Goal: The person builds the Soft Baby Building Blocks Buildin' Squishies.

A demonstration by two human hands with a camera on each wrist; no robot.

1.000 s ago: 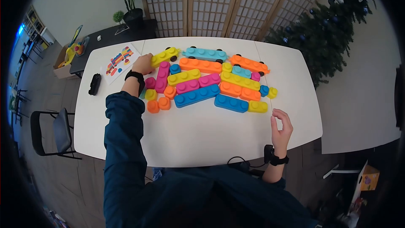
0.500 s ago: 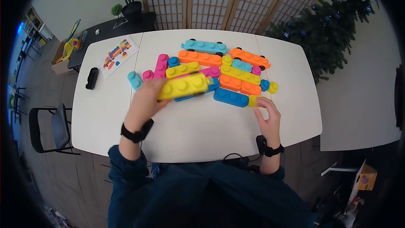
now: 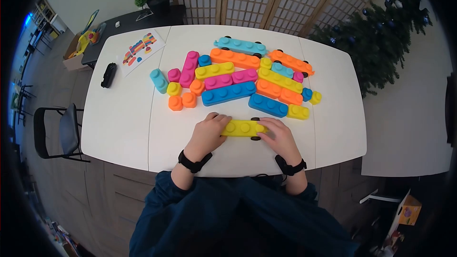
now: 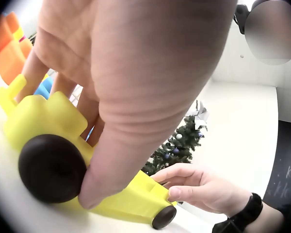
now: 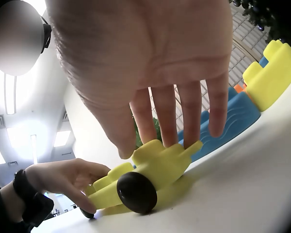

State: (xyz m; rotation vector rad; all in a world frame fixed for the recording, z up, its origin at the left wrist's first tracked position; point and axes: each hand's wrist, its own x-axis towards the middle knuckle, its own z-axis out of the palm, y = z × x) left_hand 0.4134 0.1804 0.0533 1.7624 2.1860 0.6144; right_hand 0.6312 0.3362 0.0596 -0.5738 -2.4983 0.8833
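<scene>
A yellow wheeled base block (image 3: 245,127) with studs and black wheels sits on the white table in front of the person. My left hand (image 3: 208,135) grips its left end, thumb on the near side by the wheel (image 4: 52,168) and fingers on the far side. At the right end is my right hand (image 3: 281,139), its fingers (image 5: 165,114) fairly straight and reaching over the block, its thumb tip near the end stud. Above the hands lie a long blue block (image 3: 229,93), another blue block (image 3: 268,105) and a short yellow block (image 3: 298,112).
Rows of coloured stud blocks cover the table's middle, with a turquoise wheeled base (image 3: 240,45) and an orange wheeled base (image 3: 291,63) behind. Small orange blocks (image 3: 175,103) lie left. A picture sheet (image 3: 143,50) and a black object (image 3: 109,75) lie far left.
My left hand has brought the yellow wheeled base from the back left to the table's near middle and set it down. My right hand has come left to its right end.
</scene>
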